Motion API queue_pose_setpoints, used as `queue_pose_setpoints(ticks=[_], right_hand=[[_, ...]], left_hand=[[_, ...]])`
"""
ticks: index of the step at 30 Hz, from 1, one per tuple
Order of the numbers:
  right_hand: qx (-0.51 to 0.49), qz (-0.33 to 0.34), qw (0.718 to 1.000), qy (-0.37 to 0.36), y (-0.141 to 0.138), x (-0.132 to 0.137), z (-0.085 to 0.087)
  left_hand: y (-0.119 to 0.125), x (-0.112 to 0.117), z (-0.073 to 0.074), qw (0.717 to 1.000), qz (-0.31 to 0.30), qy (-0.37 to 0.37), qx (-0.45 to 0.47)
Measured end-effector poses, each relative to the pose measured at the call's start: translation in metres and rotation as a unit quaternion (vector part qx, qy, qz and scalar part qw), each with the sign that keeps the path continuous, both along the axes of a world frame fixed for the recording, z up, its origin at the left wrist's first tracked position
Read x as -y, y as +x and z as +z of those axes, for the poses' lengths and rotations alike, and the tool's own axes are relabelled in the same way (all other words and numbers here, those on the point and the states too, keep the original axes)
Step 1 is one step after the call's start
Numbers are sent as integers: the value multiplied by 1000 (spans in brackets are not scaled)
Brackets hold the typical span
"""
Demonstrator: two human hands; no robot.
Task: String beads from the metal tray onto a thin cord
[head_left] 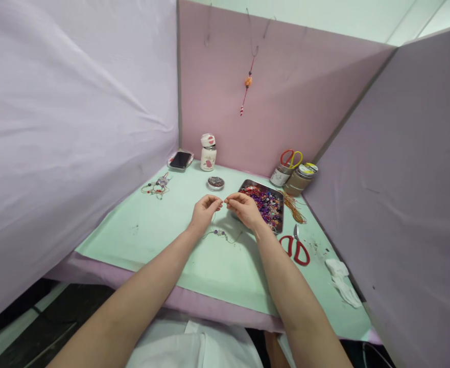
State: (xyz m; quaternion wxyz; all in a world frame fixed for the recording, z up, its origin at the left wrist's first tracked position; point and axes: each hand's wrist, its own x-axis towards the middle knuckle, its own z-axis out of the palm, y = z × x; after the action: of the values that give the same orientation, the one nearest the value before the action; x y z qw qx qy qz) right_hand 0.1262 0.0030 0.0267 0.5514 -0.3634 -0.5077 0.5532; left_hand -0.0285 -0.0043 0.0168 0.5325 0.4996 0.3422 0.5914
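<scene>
My left hand [205, 212] and my right hand [245, 208] meet almost fingertip to fingertip above the middle of the table, both pinched closed. From the left fingers a thin cord runs down towards a beaded string [219, 233] with purple and pale beads, which lies on the green cloth below. Something tiny sits at the right fingertips, too small to make out. Just behind my right hand is a metal tray [283, 212] full of mixed purple, red and orange beads, partly covered by that hand. A small round dish [215, 183] of dark beads stands beyond my hands.
Red-handled scissors [297, 249] lie right of my right forearm, near brown cord [294, 208] and white crumpled tissue [342, 283]. Jars [299, 180], one holding scissors, stand back right. At left are finished strings [159, 186], a phone [181, 160] and a white bottle [208, 157]. Fabric walls enclose the table.
</scene>
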Motion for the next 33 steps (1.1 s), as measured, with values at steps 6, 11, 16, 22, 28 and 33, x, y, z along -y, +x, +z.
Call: queue_pose_setpoints(ticks=[6, 11, 16, 22, 28, 33], right_hand=[[3, 0, 1000, -2, 0, 0, -1], [27, -7, 999, 19, 1, -2, -7], [47, -22, 999, 16, 2, -6, -11], [60, -22, 998, 17, 1, -4, -9], [55, -21, 998, 21, 0, -2, -6], [77, -26, 996, 22, 0, -2, -6]], left_hand=[[1, 2, 0, 1000, 14, 16, -5], [0, 2, -2, 999, 12, 29, -15], [0, 1, -3, 999, 18, 39, -32], [0, 2, -2, 998, 31, 37, -31], [1, 4, 0, 998, 34, 35, -33], [0, 3, -2, 996, 51, 43, -51]])
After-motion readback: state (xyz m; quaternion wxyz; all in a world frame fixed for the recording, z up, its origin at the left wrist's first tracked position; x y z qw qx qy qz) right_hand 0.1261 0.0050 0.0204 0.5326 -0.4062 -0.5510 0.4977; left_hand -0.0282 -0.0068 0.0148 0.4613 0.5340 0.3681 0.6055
